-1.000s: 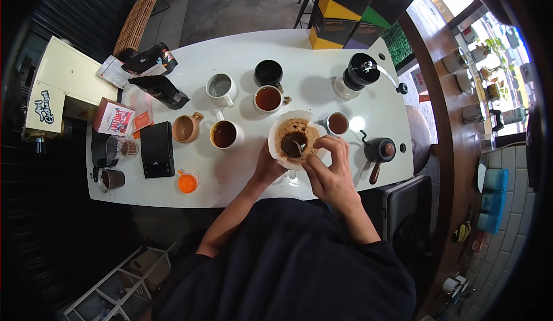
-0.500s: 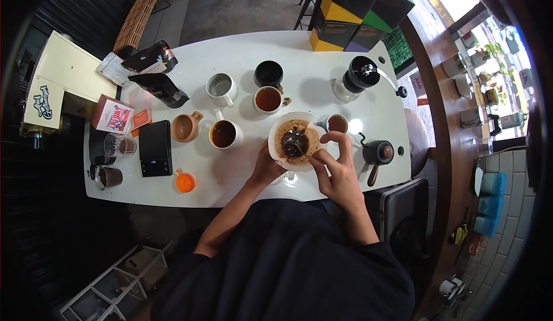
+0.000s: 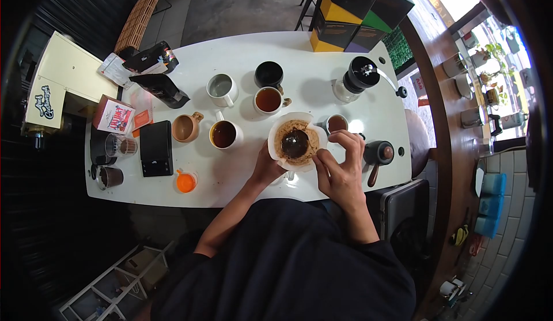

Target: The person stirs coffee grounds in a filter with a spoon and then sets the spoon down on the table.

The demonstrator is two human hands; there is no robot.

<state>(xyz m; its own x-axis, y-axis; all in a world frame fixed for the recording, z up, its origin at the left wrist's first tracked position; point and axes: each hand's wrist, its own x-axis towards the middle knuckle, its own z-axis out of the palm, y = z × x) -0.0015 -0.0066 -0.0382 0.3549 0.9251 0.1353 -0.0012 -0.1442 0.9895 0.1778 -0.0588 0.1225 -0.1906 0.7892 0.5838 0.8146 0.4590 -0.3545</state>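
Note:
A paper coffee filter (image 3: 275, 144) sits in a dripper at the front of the table, with wet brown grounds (image 3: 308, 139) up its walls and dark shiny liquid in the middle. My left hand (image 3: 268, 166) is closed round the dripper's left side; the dripper is mostly hidden under the paper. At the right rim my right hand (image 3: 341, 168) pinches a thin spoon, its bowl hardly visible in the dark liquid. A small cup of brown liquid (image 3: 336, 124) stands just beyond my right fingers. A white mug of dark liquid (image 3: 223, 134) is to the left.
Behind stand a cup of reddish liquid (image 3: 268, 99), a black cup (image 3: 269, 74) and a pale mug (image 3: 221, 87). A hand grinder (image 3: 362, 74) and a wooden-handled pot (image 3: 378, 153) are on the right. Leftward are a brown cup (image 3: 184, 128), black scale (image 3: 156, 148) and orange-lidded jar (image 3: 185, 181).
My right hand has shifted slightly right, its fingers bending lower. The spoon, plainly seen in the filter before, now barely shows. My left hand and the dripper have stayed put.

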